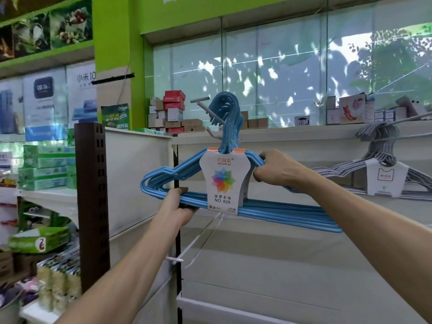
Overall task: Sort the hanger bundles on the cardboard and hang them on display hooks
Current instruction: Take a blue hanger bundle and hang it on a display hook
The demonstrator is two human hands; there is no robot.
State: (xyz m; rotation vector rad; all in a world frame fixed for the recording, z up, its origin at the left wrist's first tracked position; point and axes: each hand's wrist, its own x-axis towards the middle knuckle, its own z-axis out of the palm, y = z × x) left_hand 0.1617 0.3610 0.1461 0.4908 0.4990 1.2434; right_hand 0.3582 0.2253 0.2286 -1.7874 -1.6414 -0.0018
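I have both bare forearms stretched forward and upward, the left coming from the lower left and the right from the lower right. My left hand (178, 203) sits lower, wrist straight, fingers curled round the bottom bars of the blue hanger bundle (257, 210) with the thumb lying on top. My right hand (273, 169) is higher and further in, knuckles toward me, fingers and thumb closed over the bundle's right shoulder, so all 2 hands grip at once.

A single head-worn view looks forward along outstretched arms, close to the shelf wall (280, 253).
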